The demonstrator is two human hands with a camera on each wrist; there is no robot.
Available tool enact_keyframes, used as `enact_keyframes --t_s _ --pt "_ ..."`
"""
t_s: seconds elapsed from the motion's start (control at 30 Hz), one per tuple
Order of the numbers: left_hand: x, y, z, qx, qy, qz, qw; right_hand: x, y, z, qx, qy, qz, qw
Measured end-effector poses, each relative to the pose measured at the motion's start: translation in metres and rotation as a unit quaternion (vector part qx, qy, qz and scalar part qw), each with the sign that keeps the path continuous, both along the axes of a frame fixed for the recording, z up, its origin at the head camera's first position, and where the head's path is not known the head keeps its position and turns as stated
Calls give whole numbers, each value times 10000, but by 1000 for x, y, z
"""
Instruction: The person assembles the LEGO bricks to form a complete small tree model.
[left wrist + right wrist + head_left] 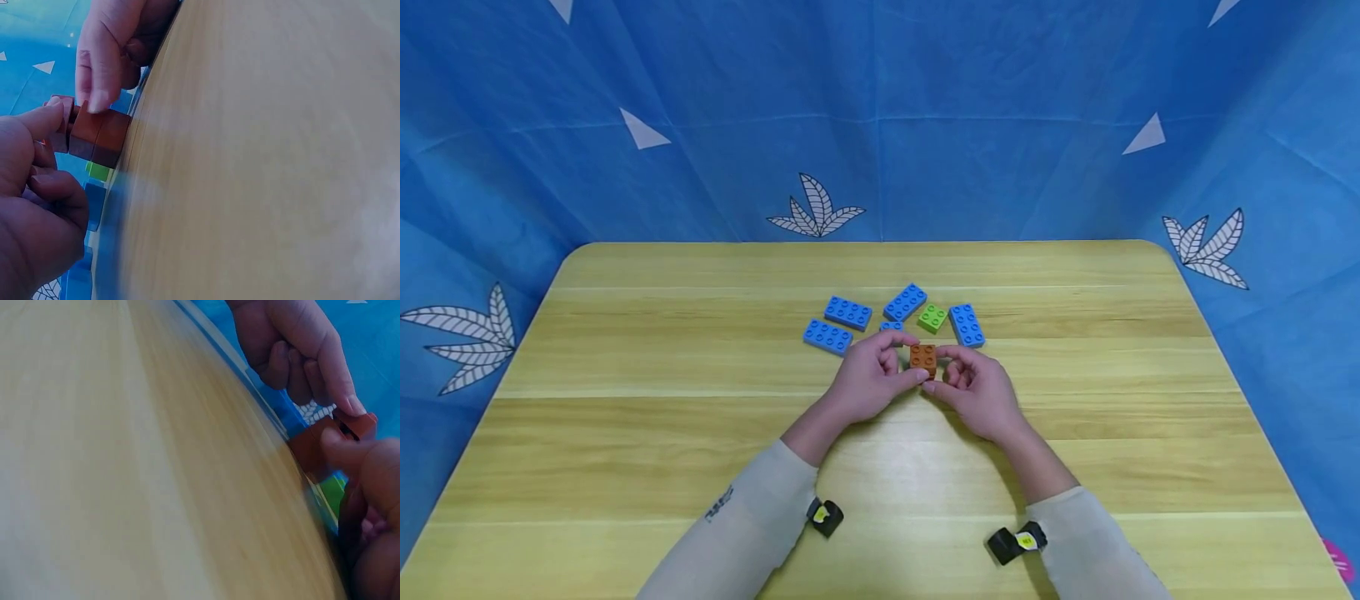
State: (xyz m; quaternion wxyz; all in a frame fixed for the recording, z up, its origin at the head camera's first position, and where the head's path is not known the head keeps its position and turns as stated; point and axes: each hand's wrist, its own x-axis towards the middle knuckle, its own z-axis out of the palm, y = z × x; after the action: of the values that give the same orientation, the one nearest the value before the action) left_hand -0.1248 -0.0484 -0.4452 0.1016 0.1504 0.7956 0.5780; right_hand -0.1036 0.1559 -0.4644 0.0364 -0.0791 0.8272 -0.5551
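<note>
Both hands meet over a small stack of brown toy building bricks near the middle of the table. My left hand pinches the top brown brick between thumb and fingers. The lower brown bricks are pinched by my right hand, its thumb on their near side. In the left wrist view a narrow gap with studs shows between the top brick and those below. The right wrist view also shows the top brick slightly apart from the lower part. Fingers hide the stack's far side.
Beyond the hands lie a small green brick and several blue bricks, among them one at the right, one at the back and one at the left. Around them spreads the wooden table, backed by a blue curtain.
</note>
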Motion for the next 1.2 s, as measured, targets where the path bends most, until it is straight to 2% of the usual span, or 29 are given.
enact_keyframes --t_s 0.17,0.37,0.53,0.8,0.97,1.07,1.2 --pt "0 0 0 -67 16 38 10000 2 6 0 -1036 -12 119 9945" --pt "0 -1 1 -46 13 60 10000 1 5 -2 -1287 388 296 9905" --pt "-1 -2 1 -12 69 103 9999 -1 2 -2 -1306 552 407 9891" --pt "0 -3 1 -6 -47 112 9999 1 4 -4 -1048 451 269 9931" --pt "1 -2 2 -87 16 139 9999 3 4 -1 -1008 409 243 9938" --pt "1 -1 2 -100 81 158 9998 5 3 3 -969 424 245 9941" --pt "1 -2 2 -72 113 115 9998 10 -1 19 -886 495 256 9945"
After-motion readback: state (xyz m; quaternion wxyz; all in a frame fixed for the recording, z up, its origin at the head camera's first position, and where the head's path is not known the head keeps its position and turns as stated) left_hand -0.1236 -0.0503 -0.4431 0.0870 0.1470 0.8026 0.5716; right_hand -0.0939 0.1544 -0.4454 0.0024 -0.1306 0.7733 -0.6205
